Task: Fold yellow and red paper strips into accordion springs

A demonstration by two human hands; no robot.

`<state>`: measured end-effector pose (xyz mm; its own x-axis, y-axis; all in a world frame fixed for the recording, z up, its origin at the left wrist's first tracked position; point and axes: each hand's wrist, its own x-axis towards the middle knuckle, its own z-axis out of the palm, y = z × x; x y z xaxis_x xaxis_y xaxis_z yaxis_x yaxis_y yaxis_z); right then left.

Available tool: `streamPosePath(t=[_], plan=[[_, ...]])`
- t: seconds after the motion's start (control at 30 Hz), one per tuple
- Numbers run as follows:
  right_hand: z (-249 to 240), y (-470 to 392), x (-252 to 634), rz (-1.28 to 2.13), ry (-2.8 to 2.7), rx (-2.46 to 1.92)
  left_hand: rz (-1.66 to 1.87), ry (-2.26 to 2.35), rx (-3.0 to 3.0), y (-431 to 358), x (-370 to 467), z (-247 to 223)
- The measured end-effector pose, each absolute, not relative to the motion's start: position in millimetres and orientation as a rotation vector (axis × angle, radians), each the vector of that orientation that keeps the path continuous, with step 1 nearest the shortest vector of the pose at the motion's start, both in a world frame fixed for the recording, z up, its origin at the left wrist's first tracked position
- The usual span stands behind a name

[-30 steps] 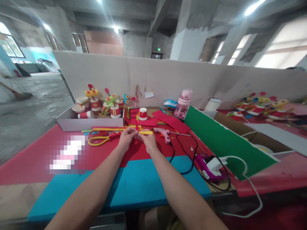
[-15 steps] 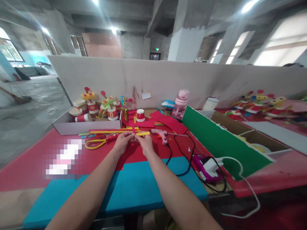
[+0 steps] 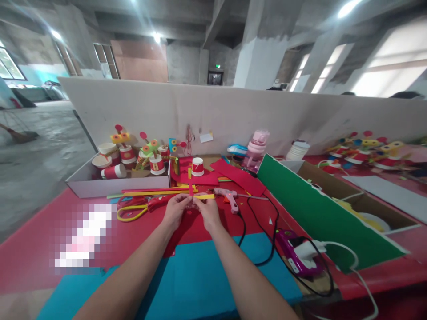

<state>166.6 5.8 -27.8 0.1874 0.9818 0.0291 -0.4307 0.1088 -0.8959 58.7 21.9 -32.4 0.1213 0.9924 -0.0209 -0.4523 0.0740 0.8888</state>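
My left hand [image 3: 176, 210] is closed, its fingertips pinching the lower end of a red paper strip [image 3: 191, 186] that stands upward. A yellow paper strip [image 3: 205, 196] points right from between the fingers of my right hand [image 3: 207, 211], which is also closed. Both sets of fingertips meet where the two strips join at an angle; the joint itself is partly hidden. Just right of my right hand lies a pink hot glue gun [image 3: 229, 198]. Scissors with yellow handles [image 3: 131, 213] rest left of my left hand. More long yellow strips [image 3: 160, 191] lie behind it.
A grey-white box [image 3: 120, 184] at the left holds paper-cup figures [image 3: 156, 164]. A red-and-white paper cup [image 3: 198, 166] stands behind my hands. On the right are a green-sided box [image 3: 313, 213] and a purple power strip [image 3: 296, 253] with cables. A blue board [image 3: 207, 271] lies in front.
The view has tilted slightly, so the table and hands appear lower. Both hands stay together on the strips, with the red one still upright and the yellow one still pointing right.
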Motion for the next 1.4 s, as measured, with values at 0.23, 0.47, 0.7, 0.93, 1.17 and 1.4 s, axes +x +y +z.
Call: streamPosePath(t=[0.23,0.47,0.7,0.93,1.17,1.4], plan=[[-24,0,171,1.190,-0.773,-0.998,1.257,0.790,0.881,19,60,-32],[-19,2,187,1.143,-0.480,-0.833,1.334,0.833,0.774,18,56,-26],[-35,7,175,1.361,-0.640,-0.845,1.278,0.757,0.818,18,57,-26],[-32,4,171,1.399,-0.634,-0.803,1.261,0.737,0.837,19,58,-30],[-26,-2,171,1.439,-0.633,-0.742,1.285,0.763,0.860,17,58,-28],[-23,-3,172,1.434,-0.699,-0.810,1.343,0.806,0.888,16,58,-27]])
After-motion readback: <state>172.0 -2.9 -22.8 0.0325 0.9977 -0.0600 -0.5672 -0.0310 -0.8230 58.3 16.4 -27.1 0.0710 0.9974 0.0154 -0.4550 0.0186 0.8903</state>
